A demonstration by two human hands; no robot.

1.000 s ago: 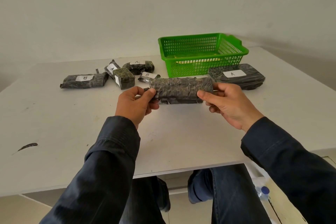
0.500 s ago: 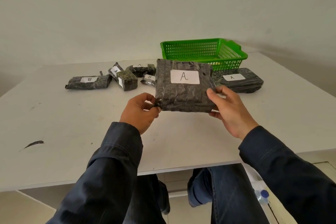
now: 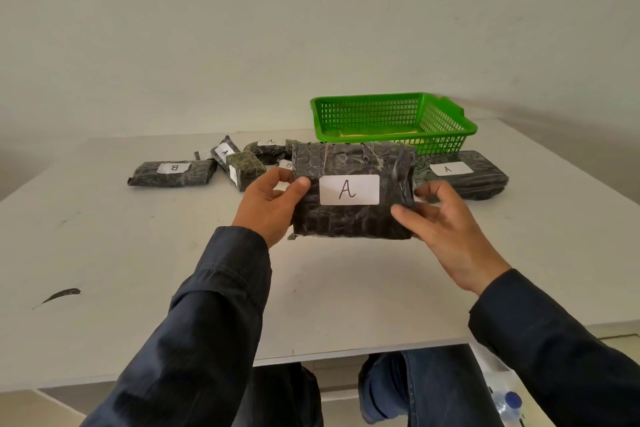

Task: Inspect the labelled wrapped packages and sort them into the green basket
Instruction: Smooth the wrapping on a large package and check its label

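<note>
Black-wrapped package point(image 3: 346, 222) marked A, gripped at its sides by my left hand point(image 3: 268, 204) and right hand point(image 3: 446, 222), could slip on the slick film short of the green basket point(image 3: 440, 146).

glossy crinkled plastic-wrapped package point(image 3: 349, 218), plastic mesh basket point(image 3: 446, 121)

— Backdrop?
— Plain off-white wall point(image 3: 311, 10), softly and evenly lit.
— Furniture?
— White table point(image 3: 104, 253); dark smear point(image 3: 57, 295) near left edge; pale floor point(image 3: 31, 409) below front edge.
</note>
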